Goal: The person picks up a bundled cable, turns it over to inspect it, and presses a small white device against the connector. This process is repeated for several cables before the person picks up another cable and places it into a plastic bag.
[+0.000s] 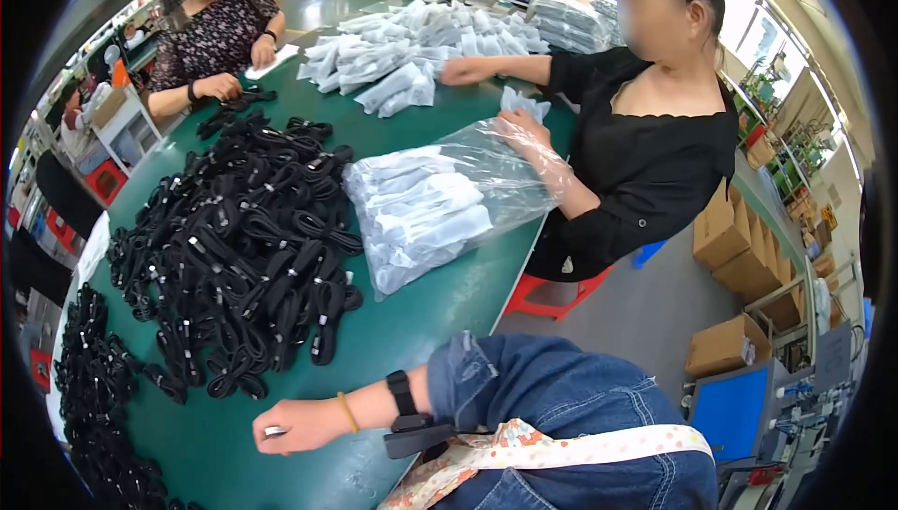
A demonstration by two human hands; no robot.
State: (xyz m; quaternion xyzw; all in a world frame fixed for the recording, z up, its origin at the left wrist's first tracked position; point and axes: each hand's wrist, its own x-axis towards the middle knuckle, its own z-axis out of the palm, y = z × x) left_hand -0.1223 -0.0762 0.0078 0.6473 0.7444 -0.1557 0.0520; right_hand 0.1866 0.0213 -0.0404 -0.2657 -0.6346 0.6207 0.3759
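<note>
Right hand (304, 426): just above or on the green desk (393, 337), fingers curled in; a small pale thing (274, 430) shows at them, and I cannot tell whether it is gripped.
Right wrist: a yellow bracelet (348, 412) and a black band (404, 396) with a dark box (418, 441).
Left hand: out of view, so I cannot tell how it stands.
Black cables (248, 211): coiled and heaped on the desk, beyond the right hand and apart from it; their metal plugs glint here and there.
Second row of cables (89, 388): along the desk's left edge.
Clear bag (510, 173): just right of the heap, with white pouches (426, 206) inside.
Person in black (655, 155): one hand (528, 133) at the bag's upper right, the other (468, 71) by a large pile of white pouches (421, 33).
Person in flowered top (220, 33): at the far left end, one hand (220, 87) by some dark cables (234, 113).
Floor side: a red stool (552, 297) and cardboard boxes (744, 248).
</note>
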